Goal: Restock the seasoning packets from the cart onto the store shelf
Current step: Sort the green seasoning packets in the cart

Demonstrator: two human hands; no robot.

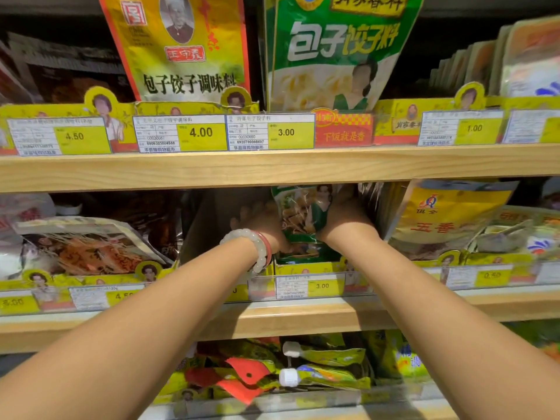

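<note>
On mid shelf [272, 316], green packet [303, 219] btwn both hands' fingers [342, 204].

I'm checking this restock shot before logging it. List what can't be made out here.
Head view only:
- Fingers of the left hand and right hand: in deep shadow under the upper shelf board.
- Green seasoning packet: sides covered by both hands, top hidden by the board.
- Small print on the 3.00 price tag: blurred.
- The cart: out of frame.
</note>
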